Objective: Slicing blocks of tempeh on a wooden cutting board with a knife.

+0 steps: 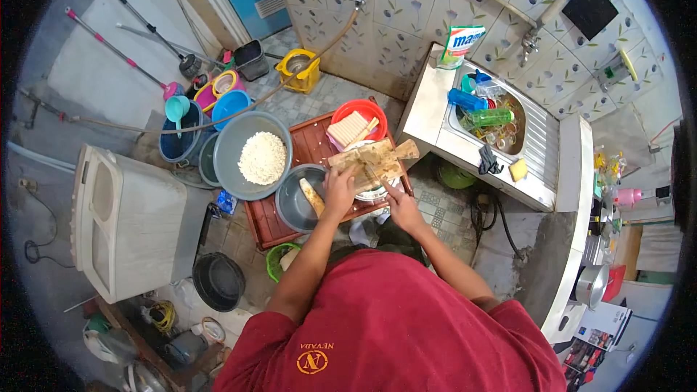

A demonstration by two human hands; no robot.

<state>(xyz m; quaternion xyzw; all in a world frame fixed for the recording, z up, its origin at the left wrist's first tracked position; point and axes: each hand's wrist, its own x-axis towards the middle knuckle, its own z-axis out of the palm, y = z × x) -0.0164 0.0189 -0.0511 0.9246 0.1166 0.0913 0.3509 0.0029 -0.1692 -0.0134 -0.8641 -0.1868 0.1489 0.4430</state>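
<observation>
My right hand point(404, 208) grips a knife point(374, 173), its blade lying over a worn wooden cutting board point(386, 153) with a short handle. My left hand point(340, 191) rests at the board's near left edge, fingertips on the wood. Whether something small is under those fingers cannot be made out. Beneath the board, a white dish point(375, 194) shows in part. Beside my left hand, a grey bowl point(288, 209) holds a long pale piece of food with brown edges point(311, 196). Past the board, a red basin point(375, 106) contains pale ridged sticks point(348, 129).
A large grey basin point(223, 155) of small white pieces point(262, 158) stands left on the reddish-brown low table point(264, 228). Rightward is a sink point(520, 144) with bottles and glasses. A hose point(305, 68) crosses above the buckets. A washing machine point(147, 218) stands left, near a black tub point(219, 282).
</observation>
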